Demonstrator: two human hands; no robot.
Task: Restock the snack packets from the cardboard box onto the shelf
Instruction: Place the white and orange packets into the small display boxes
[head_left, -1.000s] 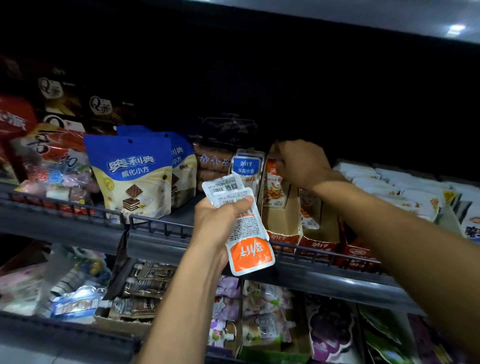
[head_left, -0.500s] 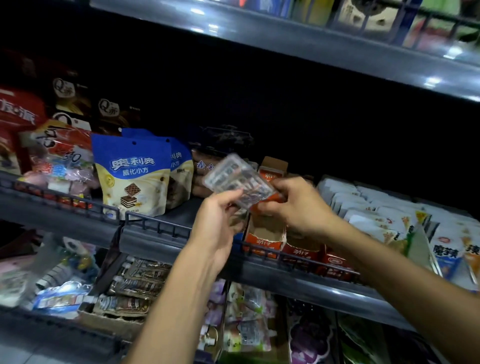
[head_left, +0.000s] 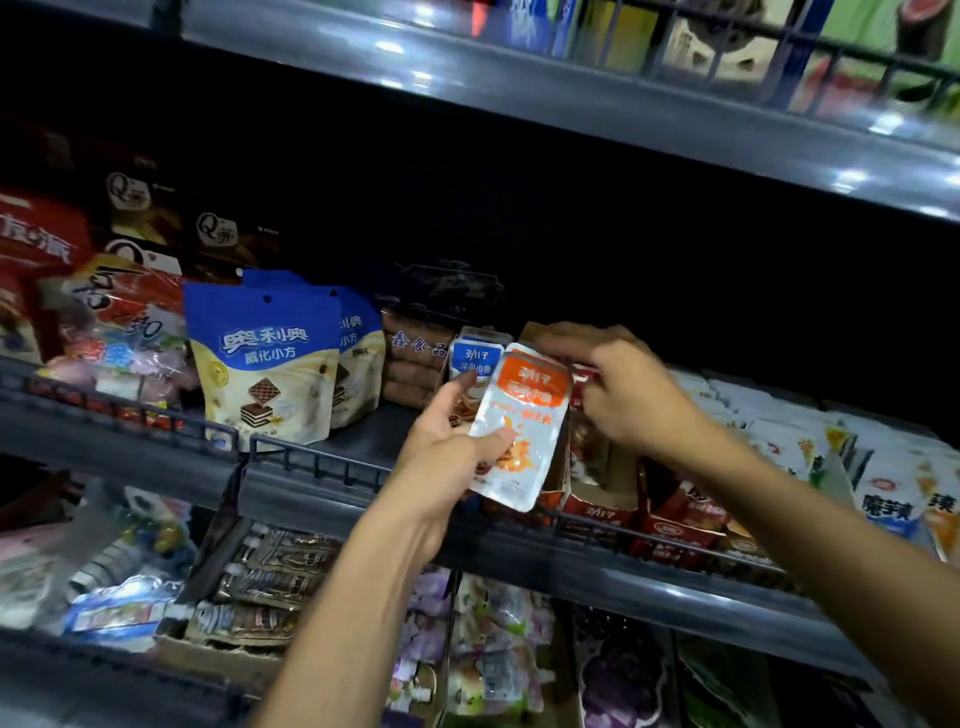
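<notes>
- Nearest the viewer, two bare forearms reach up from the lower edge toward the middle shelf (head_left: 311, 480), whose low wire rail runs along its front.
- The left hand (head_left: 447, 441) grasps a small stack of snack packets (head_left: 519, 431), white with an orange top band, thumb laid across the front face; the stack is upright and slightly tilted, just in front of the rail.
- The right hand (head_left: 618, 389) reaches over the top of the stack toward the red display cartons (head_left: 602, 512) standing behind the rail; its fingers are curled and blurred, so whether they pinch a packet cannot be told.
- The cardboard box named in the task is not in view.
- Judged step: feeding packets one at a time from the left-hand stack into a carton. To do it well, peel off only the top packet, keep its orange band upward and printed face forward, and slide it in behind those already standing.
- Left of the cartons, a blue-topped packet (head_left: 475, 358) stands just behind the stack; farther left stand blue biscuit pouches (head_left: 262, 364).
- At the far right lies a row of white packets (head_left: 779, 436); the shelf's back is dark.
</notes>
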